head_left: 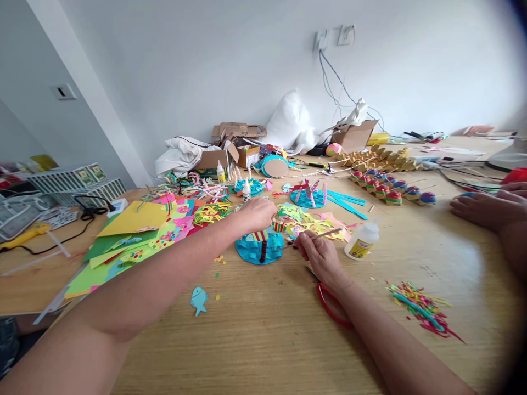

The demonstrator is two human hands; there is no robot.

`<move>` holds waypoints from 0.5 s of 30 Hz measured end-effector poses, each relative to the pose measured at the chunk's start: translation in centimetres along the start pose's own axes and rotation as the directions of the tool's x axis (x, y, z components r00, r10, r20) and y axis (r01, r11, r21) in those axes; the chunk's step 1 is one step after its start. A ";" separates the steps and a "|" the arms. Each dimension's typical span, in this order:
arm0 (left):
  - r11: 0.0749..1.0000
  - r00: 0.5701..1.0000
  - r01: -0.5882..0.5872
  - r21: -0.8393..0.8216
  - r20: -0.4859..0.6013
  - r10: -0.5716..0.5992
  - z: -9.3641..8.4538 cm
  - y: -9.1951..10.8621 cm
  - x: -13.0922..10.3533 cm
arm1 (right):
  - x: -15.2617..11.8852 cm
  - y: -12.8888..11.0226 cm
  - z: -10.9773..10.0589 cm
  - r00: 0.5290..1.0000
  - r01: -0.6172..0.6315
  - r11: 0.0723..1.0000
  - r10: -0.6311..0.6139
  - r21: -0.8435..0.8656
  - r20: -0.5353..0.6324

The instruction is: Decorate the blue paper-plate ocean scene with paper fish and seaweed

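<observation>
Disc (248,254) lies at mid-frame, just below my nearer left hand (258,215), whose hold I cannot tell, and left of my right hand (318,251). Farther right stands a glue bottle (362,242), its level unclear. My right hand pinches a stick (329,233) slanting down-left, its tip at the disc's right side.

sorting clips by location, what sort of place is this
Probably a craft workroom, at home or in a studio: the wooden table holds red-handled scissors, coloured paper sheets and a decorated blue disc.
</observation>
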State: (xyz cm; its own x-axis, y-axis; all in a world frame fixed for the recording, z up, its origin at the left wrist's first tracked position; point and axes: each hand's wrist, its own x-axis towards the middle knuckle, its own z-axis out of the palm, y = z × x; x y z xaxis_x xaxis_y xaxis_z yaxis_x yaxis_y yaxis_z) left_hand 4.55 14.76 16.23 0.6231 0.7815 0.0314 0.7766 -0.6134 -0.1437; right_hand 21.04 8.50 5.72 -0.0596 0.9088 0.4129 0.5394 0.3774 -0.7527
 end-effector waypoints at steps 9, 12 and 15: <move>1.000 1.000 0.004 -0.030 0.022 -0.004 -0.1 -0.3 0.1 | 0.0 -0.4 -0.1 1.000 -0.028 0.999 0.028 0.030 -0.012; 0.999 1.000 0.008 -0.032 0.020 -0.007 0.0 -0.3 0.1 | 0.0 -0.3 0.0 0.999 -0.052 0.996 0.052 0.074 -0.006; 0.999 1.000 0.009 -0.035 0.019 -0.008 0.0 -0.2 0.2 | 0.0 -0.3 0.1 0.998 -0.059 0.993 0.060 0.103 -0.008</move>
State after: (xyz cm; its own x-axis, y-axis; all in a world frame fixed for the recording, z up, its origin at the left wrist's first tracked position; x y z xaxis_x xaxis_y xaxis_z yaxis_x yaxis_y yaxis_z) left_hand 4.46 15.04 16.28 0.6151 0.7883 0.0137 0.7846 -0.6103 -0.1090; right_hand 20.85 8.42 5.88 -0.0199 0.9283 0.3712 0.4525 0.3394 -0.8246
